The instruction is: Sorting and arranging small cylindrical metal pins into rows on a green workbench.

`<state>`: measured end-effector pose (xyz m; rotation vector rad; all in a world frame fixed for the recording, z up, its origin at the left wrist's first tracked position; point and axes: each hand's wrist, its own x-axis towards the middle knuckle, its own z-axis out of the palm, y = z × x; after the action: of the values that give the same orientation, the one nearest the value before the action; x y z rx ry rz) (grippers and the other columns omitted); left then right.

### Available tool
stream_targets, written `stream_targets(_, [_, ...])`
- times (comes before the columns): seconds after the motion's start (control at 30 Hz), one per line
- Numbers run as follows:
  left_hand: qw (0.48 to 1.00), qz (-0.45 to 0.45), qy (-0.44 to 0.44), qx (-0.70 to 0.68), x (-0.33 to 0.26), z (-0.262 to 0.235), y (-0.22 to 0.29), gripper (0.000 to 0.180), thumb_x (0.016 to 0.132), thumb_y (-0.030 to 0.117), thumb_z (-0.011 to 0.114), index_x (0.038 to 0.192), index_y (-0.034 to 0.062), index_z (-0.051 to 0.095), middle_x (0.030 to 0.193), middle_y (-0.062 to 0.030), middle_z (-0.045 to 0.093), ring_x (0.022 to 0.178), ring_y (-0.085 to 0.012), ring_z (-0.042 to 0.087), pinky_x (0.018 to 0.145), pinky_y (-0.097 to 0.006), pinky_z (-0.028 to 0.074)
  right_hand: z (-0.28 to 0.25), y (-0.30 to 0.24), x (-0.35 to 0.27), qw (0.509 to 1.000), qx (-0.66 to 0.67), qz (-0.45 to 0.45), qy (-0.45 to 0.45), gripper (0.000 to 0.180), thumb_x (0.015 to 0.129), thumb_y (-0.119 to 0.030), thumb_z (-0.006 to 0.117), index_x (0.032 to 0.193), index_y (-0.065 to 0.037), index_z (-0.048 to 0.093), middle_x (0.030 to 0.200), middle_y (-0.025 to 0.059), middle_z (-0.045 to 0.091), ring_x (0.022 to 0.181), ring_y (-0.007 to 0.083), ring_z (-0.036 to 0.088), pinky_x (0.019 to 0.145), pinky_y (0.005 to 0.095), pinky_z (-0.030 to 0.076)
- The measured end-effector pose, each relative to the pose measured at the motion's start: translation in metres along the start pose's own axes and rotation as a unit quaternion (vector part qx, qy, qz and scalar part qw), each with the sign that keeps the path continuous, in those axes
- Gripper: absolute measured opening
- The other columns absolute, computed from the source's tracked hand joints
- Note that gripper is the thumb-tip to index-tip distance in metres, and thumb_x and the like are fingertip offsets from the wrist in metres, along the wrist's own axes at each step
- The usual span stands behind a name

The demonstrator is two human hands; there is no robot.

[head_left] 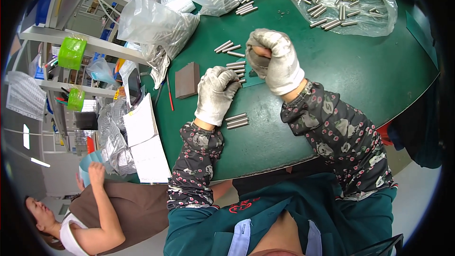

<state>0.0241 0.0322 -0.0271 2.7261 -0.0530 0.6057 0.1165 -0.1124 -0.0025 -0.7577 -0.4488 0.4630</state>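
My left hand (215,92), in a white glove, has its fingers curled beside a row of short metal pins (235,64) on the green table. Whatever lies under those fingers is hidden. My right hand (279,59), also gloved, is closed just right of the row, with bare skin showing at the glove's opening. What it grips cannot be made out. A green sheet (254,78) lies partly beneath it. Several loose pins (227,47) lie beyond the row, and a small group of pins (237,121) lies nearer me. Left of my left hand sits a brown rectangular block (187,80).
An open plastic bag (374,21) of pins spreads at the far right. More bags (156,21) stand at the far left. A red pen (170,93) and an open notebook (148,147) lie along the left side, near a shelf frame. A co-worker (113,213) is at lower left.
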Motion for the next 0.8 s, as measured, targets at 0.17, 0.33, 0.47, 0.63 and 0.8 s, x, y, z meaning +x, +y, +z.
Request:
stream_targets(0.17, [1.000,-0.012,-0.002,-0.016,0.0000,0.0014,-0.0007,0.018,0.060,0.008,0.070,0.076,0.0082,0.061,0.079,-0.0055,0.058,0.077,-0.0242,0.055,0.067,-0.034,0.045,-0.0039,0.0073,-0.0002,1.000,0.023,0.009,-0.018,0.035,0.084,-0.029,0.039,0.054,-0.011,0.031,0.046,-0.0024,0.028,0.037,0.0082,0.026,0.035,0.0235,0.019])
stream_targets(0.33, [1.000,-0.015,-0.005,-0.016,0.0006,0.0012,-0.0020,0.017,0.060,0.008,0.070,0.076,0.0082,0.061,0.079,-0.0055,0.057,0.077,-0.0242,0.055,0.067,-0.034,0.045,-0.0007,0.0104,-0.0010,1.000,0.013,-0.003,-0.024,0.034,0.083,-0.029,0.039,0.054,-0.012,0.031,0.046,-0.0019,0.027,0.037,0.0086,0.026,0.035,0.0238,0.019])
stream_targets(0.47, [1.000,0.002,-0.005,-0.019,0.0019,0.0010,-0.0013,0.017,0.062,0.004,0.069,0.076,0.0060,0.060,0.078,-0.0063,0.056,0.074,-0.0240,0.054,0.064,-0.033,0.045,0.0009,0.0096,-0.0013,1.000,0.012,0.001,0.002,0.033,0.082,-0.028,0.039,0.054,-0.012,0.032,0.045,-0.0018,0.027,0.037,0.0085,0.026,0.035,0.0236,0.019])
stream_targets(0.63, [1.000,0.012,-0.002,-0.020,0.0022,-0.0004,0.0003,0.018,0.063,0.000,0.068,0.077,0.0039,0.058,0.077,-0.0072,0.054,0.072,-0.0237,0.054,0.062,-0.032,0.045,-0.0010,0.0098,-0.0013,1.000,0.009,0.006,-0.013,0.033,0.082,-0.027,0.038,0.054,-0.012,0.031,0.044,-0.0021,0.027,0.037,0.0085,0.025,0.035,0.0237,0.019])
stream_targets(0.8, [0.999,0.000,-0.015,-0.032,0.0026,-0.0002,-0.0010,0.017,0.063,-0.001,0.068,0.077,0.0038,0.058,0.077,-0.0074,0.054,0.072,-0.0237,0.054,0.062,-0.032,0.045,0.0000,0.0099,-0.0014,0.999,0.024,0.026,0.010,0.034,0.083,-0.027,0.039,0.053,-0.012,0.031,0.044,-0.0025,0.026,0.037,0.0087,0.025,0.036,0.0237,0.019])
